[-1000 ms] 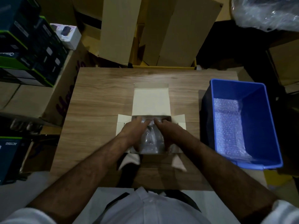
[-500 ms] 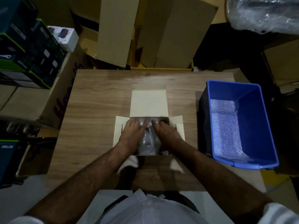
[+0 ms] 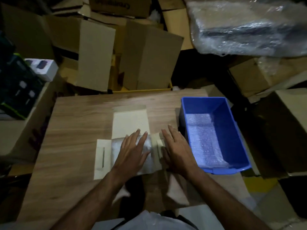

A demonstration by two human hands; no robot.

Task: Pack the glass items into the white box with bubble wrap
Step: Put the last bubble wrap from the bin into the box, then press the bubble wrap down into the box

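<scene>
The white box [image 3: 102,156] lies open on the wooden table [image 3: 74,127], its lid flap stretched away from me and side flaps spread. Inside it sits a bubble-wrapped bundle [image 3: 116,146]; the glass itself is hidden by the wrap. My left hand [image 3: 132,152] lies flat on the bundle with fingers spread. My right hand [image 3: 177,149] rests flat over the box's right side flap [image 3: 157,143], fingers apart, holding nothing.
A blue plastic bin [image 3: 232,130] with a sheet of bubble wrap [image 3: 202,140] in it stands right of the box, close to my right hand. Cardboard cartons [image 3: 149,55] crowd the far table edge. A roll of bubble wrap [image 3: 249,27] lies at top right.
Both hands were pressed together inside the box on the bundle. Now my right hand has slid out to the right flap and the left lies flat on the wrap. The camera tilted up.
</scene>
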